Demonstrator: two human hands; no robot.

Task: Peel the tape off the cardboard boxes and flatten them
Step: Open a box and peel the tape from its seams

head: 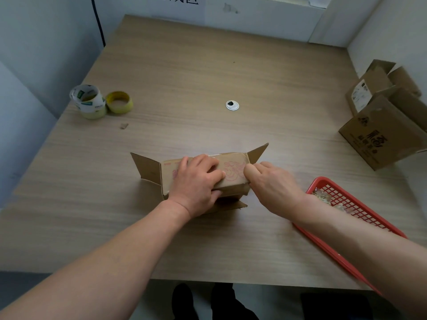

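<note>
A small cardboard box point(233, 169) with pink print lies on its side in the middle of the wooden table point(184, 72), its end flaps splayed out left and right. My left hand point(196, 183) presses flat on top of the box, thumb hooked under its near edge. My right hand point(272, 185) pinches at the box's right end, fingertips on the top corner; whether tape is between them is hidden.
Two tape rolls point(101, 103) stand at the table's left edge. A red plastic basket point(353, 211) with crumpled tape sits under my right forearm. Two more cardboard boxes point(383, 112) stand at the right edge. A cable grommet point(232, 105) lies mid-table.
</note>
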